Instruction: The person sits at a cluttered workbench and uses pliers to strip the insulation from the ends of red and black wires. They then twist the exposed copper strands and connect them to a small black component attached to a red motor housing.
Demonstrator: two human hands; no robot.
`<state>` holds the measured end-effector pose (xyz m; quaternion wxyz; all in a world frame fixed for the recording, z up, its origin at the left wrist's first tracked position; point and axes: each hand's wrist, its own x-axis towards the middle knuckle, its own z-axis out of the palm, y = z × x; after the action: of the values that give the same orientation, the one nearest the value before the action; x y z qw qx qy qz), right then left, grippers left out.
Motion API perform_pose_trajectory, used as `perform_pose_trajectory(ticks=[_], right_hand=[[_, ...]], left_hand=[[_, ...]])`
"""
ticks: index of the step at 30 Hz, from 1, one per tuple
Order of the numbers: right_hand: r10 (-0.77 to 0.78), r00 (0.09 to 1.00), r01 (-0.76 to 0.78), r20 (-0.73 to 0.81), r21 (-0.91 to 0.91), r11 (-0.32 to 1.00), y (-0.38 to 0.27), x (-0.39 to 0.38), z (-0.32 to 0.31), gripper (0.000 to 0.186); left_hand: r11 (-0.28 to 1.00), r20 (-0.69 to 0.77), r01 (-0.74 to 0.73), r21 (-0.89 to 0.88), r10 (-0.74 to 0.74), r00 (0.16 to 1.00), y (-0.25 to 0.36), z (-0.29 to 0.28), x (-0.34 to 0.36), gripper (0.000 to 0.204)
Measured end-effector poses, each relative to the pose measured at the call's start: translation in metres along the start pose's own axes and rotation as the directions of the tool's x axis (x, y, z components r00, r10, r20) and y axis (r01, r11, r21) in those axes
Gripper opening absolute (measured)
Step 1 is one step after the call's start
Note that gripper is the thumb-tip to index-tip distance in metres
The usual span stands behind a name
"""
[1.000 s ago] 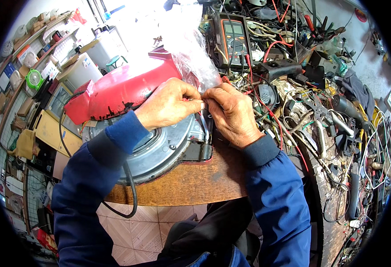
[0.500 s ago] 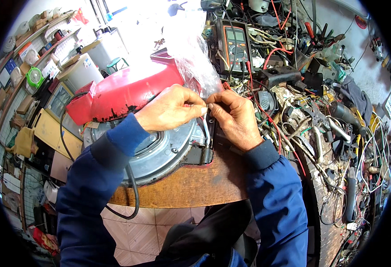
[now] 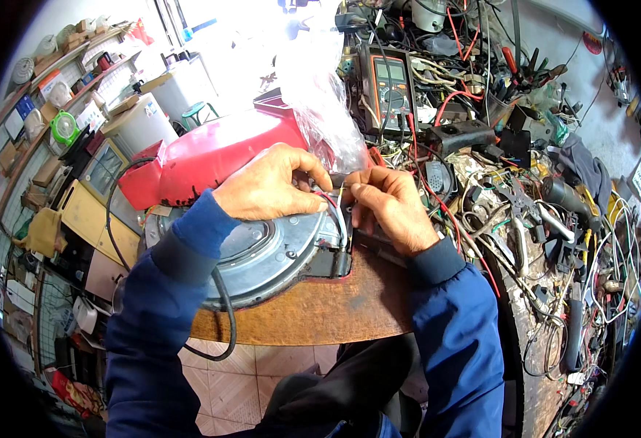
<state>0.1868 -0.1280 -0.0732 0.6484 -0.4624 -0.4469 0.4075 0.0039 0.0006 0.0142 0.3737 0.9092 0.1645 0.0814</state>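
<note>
My left hand (image 3: 266, 186) rests over a round grey metal housing (image 3: 277, 255), fingers curled beside some thin red wires (image 3: 328, 196); what they hold is unclear. My right hand (image 3: 394, 210) pinches a thin, light wire (image 3: 343, 188) above a pale cable (image 3: 342, 232) that runs down at the housing's right side. A scuffed red cover (image 3: 211, 150) lies behind my left hand, with crumpled clear plastic (image 3: 320, 124) beside it. A black cable (image 3: 224, 299) loops down past my left sleeve.
A multimeter (image 3: 390, 87) with red leads stands behind my right hand. Tangled wires, tools and parts (image 3: 532, 219) heap the right bench. The curved wooden edge (image 3: 291, 328) is nearest me. Shelves with boxes (image 3: 58, 95), a green fan (image 3: 65, 128) and appliances (image 3: 131, 124) line the left.
My hands, earlier close together at the wires, are now slightly farther apart, with a light wire showing between their fingertips. The whole view has shifted slightly downward.
</note>
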Motion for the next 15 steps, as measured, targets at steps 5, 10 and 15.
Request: perform_pose_trajectory(ticks=[5,10,15], right_hand=[[0.098,0.994,-0.093,0.056,-0.086,0.992,-0.007,-0.003,0.004,0.016],[0.03,0.998,-0.03,0.05,-0.015,0.999,-0.003,-0.004,0.008,0.01],[-0.065,0.997,0.064,0.03,0.055,0.996,0.008,0.0,0.009,0.012]], left_hand=[[0.991,-0.036,0.082,-0.105,-0.086,0.996,-0.005,0.0,-0.002,0.021],[0.996,-0.036,-0.003,-0.085,0.0,0.999,-0.011,-0.001,-0.001,0.02],[0.995,-0.046,-0.002,-0.103,-0.002,0.999,-0.011,0.0,0.001,0.018]])
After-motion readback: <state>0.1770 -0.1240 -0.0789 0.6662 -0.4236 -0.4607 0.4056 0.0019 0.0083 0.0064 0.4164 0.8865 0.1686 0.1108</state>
